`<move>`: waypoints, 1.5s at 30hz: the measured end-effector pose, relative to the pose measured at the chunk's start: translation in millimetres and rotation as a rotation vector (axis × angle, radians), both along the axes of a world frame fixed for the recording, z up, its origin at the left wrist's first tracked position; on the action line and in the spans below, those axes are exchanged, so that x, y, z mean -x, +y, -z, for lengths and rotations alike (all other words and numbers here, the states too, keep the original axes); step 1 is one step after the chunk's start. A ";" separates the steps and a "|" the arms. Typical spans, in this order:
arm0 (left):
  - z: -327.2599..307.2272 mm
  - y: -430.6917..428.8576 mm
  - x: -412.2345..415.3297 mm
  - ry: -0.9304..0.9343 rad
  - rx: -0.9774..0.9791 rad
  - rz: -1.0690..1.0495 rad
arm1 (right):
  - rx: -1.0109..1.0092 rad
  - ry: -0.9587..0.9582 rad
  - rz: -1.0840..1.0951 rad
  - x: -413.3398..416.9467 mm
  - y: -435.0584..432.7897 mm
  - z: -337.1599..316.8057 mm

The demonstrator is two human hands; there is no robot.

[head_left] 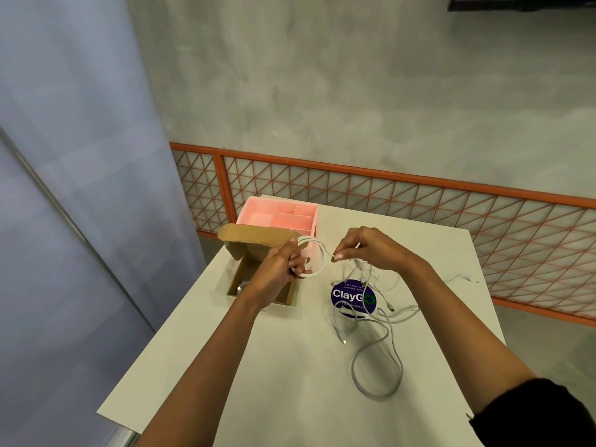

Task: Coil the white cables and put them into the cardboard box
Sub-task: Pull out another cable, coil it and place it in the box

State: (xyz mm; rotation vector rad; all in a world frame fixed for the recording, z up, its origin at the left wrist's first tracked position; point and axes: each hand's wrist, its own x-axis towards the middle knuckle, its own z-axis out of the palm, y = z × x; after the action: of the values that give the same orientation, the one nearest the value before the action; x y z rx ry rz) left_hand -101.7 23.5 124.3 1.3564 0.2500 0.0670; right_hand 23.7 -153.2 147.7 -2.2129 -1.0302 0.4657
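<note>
Fingers [295, 253] of the left hand [280, 269] were curled round a coiled white cable [317, 262], gripping its loops above the box. Fingertips [338, 254] of the right hand [364, 248] pinched the free end of the same cable, held just beside the coil.

Surroundings, largest first:

- Grey concrete wall [354, 75], filling the background.
- Blue-grey panel [64, 156], along the left side.
- Orange lattice railing [419, 201], running behind the worktop's far edge.
- Worktop [290, 366], pale and rectangular, carrying all the items below.
- Pink organiser [280, 214], divided into compartments, at the far left corner, touching the back of the box.
- Cardboard box [240, 272], lid flap tilted open, at the left edge; the left wrist crossed over its opening and hid most of the inside, so the contents could not be told.
- Loose white cables [377, 356], a tangle spread right of centre, with one wide loop nearest the person and several ends trailing; the right forearm passed over part of it.
- Round dark-blue sticker [348, 295], lettered "ClayGo", flat on the worktop beneath the tangle and partly crossed by cable strands.
- Single cable end [461, 279], lying apart near the right edge.
- Dark sleeve [541, 414], at the right forearm, lower right corner.
</note>
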 end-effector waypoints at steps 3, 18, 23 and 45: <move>-2.6 -2.3 1.5 0.019 0.035 0.099 | -0.047 -0.131 0.083 -1.4 5.1 3.5; -6.3 -8.4 1.8 -0.038 -0.183 0.212 | -0.613 0.596 0.277 18.0 25.2 12.2; 2.1 -5.3 -3.0 -0.062 -0.297 0.130 | -0.508 0.650 0.243 20.3 26.2 12.7; 17.1 -7.3 -9.6 -0.109 -0.295 -0.093 | -0.316 -0.073 0.325 36.5 42.0 14.1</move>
State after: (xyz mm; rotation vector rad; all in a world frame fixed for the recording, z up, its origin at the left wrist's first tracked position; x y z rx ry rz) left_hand -92.2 16.2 107.2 1.6280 0.2172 0.2637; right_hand -12.8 -111.2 133.6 -2.0678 -0.7028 0.0709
